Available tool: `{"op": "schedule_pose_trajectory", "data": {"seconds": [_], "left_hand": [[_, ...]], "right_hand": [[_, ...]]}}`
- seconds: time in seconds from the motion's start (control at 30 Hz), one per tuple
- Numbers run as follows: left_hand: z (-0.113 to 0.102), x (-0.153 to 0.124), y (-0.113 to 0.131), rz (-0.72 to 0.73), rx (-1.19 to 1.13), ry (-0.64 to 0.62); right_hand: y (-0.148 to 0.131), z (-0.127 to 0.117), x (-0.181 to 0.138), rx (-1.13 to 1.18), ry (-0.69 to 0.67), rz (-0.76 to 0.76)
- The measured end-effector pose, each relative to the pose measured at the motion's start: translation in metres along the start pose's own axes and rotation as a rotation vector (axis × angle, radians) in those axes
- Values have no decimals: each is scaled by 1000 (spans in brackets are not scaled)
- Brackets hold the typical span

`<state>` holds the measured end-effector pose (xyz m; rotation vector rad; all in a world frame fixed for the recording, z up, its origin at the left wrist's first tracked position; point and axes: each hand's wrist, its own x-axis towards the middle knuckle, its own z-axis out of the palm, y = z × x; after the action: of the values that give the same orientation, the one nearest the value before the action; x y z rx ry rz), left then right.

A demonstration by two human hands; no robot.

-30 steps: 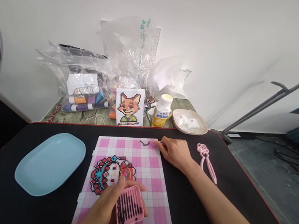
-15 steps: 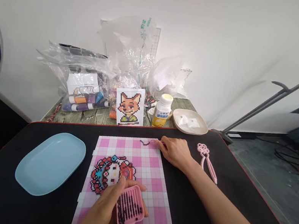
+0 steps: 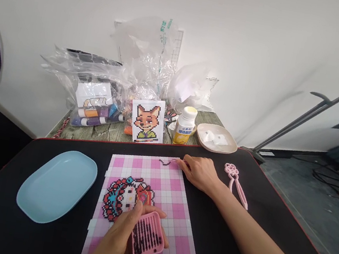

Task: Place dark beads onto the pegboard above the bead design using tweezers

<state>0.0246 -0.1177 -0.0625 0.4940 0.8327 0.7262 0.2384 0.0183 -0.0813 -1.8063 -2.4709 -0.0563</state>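
My left hand [image 3: 123, 232] grips a small pink ridged bead tray [image 3: 157, 225] above the near part of the pegboard. Dark beads lie in its grooves, mostly toward the near left. Under it is the pink-and-white checked pegboard [image 3: 184, 230], carrying a round bead picture [image 3: 127, 196] in red, black, white and blue, partly covered by my left hand. At the board's far right corner, my right hand [image 3: 199, 171] is closed with fingertips pinched on a thin pinkish tool, mostly hidden. Its tip is beside a short curving row of black beads [image 3: 165, 163].
To the left lies a light blue tray [image 3: 56, 188]. Pink tweezers [image 3: 237, 187] rest right of my right hand. Behind stand a fox pattern card [image 3: 147, 121], a white bottle [image 3: 185, 125], a cream dish [image 3: 231, 148] with small packets, and plastic bags [image 3: 100, 71] holding bead tubes.
The view has shifted very slightly. Both hands keep almost the same place and grip, and the bead row looks the same.
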Motion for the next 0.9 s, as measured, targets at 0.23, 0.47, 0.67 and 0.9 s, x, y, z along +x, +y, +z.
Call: {"op": "schedule_pose_trajectory", "data": {"seconds": [0.23,0.47,0.67,0.9], "left_hand": [[-1,0,-1,1,8,-2],[1,0,1,0,18,-1],[1,-5,-1,6,51,10],[-4,-9,0,-19,96,5]], "right_hand": [[-2,-3,0,-22,-32,14],[-2,-5,-1,-24,-34,17],[-3,-5,0,-35,-39,17],[-3,-3,-1,0,-40,37]]}}
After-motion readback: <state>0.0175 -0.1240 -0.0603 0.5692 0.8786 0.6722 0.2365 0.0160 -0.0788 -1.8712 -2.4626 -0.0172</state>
